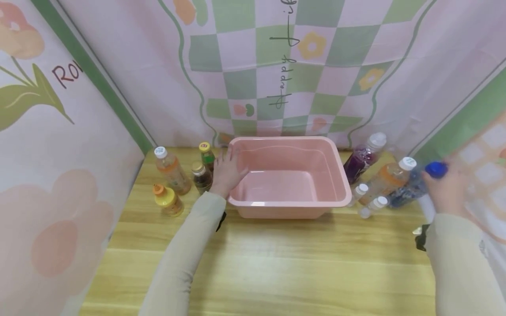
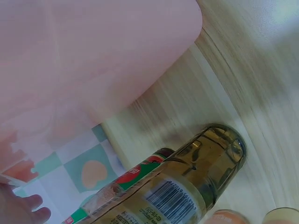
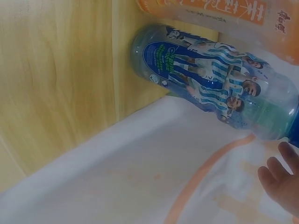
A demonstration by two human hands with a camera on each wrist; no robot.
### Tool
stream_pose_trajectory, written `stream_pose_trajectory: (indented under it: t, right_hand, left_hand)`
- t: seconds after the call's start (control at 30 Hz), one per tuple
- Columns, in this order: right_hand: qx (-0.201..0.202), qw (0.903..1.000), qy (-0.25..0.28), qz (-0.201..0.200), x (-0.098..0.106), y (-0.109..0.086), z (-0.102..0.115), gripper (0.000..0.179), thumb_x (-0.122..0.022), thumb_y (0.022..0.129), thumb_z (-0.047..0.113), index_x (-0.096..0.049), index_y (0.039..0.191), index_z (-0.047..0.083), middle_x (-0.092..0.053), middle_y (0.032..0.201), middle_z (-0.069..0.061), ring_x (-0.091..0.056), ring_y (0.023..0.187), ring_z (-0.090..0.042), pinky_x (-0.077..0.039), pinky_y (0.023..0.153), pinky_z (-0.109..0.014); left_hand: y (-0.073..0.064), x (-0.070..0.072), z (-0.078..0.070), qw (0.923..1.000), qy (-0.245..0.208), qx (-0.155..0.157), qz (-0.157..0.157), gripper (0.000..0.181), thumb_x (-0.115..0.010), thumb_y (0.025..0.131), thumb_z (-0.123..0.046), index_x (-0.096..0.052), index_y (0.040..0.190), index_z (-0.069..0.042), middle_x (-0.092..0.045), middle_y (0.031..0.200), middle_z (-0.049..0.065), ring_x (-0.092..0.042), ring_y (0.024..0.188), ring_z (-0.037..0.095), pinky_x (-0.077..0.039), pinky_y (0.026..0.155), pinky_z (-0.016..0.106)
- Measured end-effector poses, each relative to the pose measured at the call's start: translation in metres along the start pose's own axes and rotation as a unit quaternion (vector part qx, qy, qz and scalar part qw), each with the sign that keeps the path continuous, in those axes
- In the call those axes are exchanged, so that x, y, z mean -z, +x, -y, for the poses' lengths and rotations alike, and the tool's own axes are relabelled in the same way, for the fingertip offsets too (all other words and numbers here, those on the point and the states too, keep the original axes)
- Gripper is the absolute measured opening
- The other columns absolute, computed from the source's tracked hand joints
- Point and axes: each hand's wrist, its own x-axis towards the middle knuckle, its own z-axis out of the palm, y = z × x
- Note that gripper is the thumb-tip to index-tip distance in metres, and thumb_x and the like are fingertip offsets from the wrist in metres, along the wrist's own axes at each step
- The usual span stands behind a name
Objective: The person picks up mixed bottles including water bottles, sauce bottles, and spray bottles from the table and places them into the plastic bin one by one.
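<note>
A pink plastic basin (image 1: pixel 290 204) stands near the back of the wooden table. At its left rim is my left hand (image 1: pixel 227 173), fingers extended over the edge and nothing gripped. Just left of that hand are a dark brown bottle (image 1: pixel 202 180) and a green-labelled bottle (image 1: pixel 207 156) with a yellow cap. On the far right, my right hand (image 1: pixel 449 191), blurred, is beside the blue cap of a clear bottle (image 3: pixel 205 79) printed with players in striped shirts. In the right wrist view its fingers (image 3: pixel 275 172) are just below the cap, not wrapped round it.
Left of the basin stand an orange-labelled bottle (image 1: pixel 174 173) and a yellow squeeze bottle (image 1: pixel 171 202). To its right are a purple bottle (image 1: pixel 359 161), another orange-labelled bottle (image 1: pixel 389 177) and two small white-capped bottles. Printed cloth walls (image 1: pixel 166 109) border the table.
</note>
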Motion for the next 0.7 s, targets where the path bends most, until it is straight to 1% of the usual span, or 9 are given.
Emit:
stream_pose_trajectory:
  t: [0.17, 0.47, 0.57, 0.7]
  right_hand:
    - [-0.012, 0.9998, 0.014, -0.011, -0.0019, -0.0017, 0.0034, 0.065, -0.052, 0.093, 0.016, -0.022, 0.146, -0.007, -0.026, 0.148, -0.037, -0.027, 0.134, -0.057, -0.022, 0.113, -0.066]
    - [-0.036, 0.9982, 0.045, -0.017, -0.0040, -0.0017, 0.0041, 0.066, -0.052, 0.093, 0.016, -0.021, 0.146, -0.006, -0.023, 0.152, -0.031, -0.025, 0.139, -0.051, -0.022, 0.117, -0.060]
    - [-0.052, 0.9971, 0.054, -0.016, -0.0040, -0.0005, 0.0051, 0.068, -0.053, 0.093, 0.019, -0.020, 0.147, -0.004, -0.024, 0.153, -0.028, -0.026, 0.140, -0.048, -0.024, 0.117, -0.057]
    - [-0.079, 0.9947, 0.063, -0.016, -0.0018, 0.0034, 0.0087, 0.069, -0.054, 0.093, 0.024, -0.020, 0.149, 0.003, -0.023, 0.154, -0.025, -0.026, 0.142, -0.043, -0.025, 0.119, -0.053]
  left_hand:
    - [0.0002, -0.0003, 0.0007, 1.0000, -0.002, -0.001, -0.003, 0.079, -0.049, 0.093, -0.053, -0.013, 0.154, -0.018, -0.006, 0.163, 0.009, -0.013, 0.147, 0.041, -0.016, 0.121, 0.054]
    - [0.0003, 0.0012, 0.0005, 0.9998, -0.017, -0.001, -0.006, 0.078, -0.048, 0.093, -0.051, -0.014, 0.154, -0.016, -0.009, 0.162, 0.009, -0.018, 0.146, 0.041, -0.019, 0.121, 0.053]
    - [0.0003, 0.0011, 0.0009, 0.9997, -0.021, -0.004, -0.010, 0.077, -0.049, 0.093, -0.050, -0.016, 0.154, -0.016, -0.010, 0.162, 0.009, -0.020, 0.145, 0.042, -0.020, 0.120, 0.054]
    - [0.0000, 0.0009, 0.0015, 0.9995, -0.028, -0.005, -0.013, 0.077, -0.050, 0.093, -0.049, -0.017, 0.154, -0.016, -0.010, 0.162, 0.010, -0.023, 0.144, 0.042, -0.021, 0.120, 0.053]
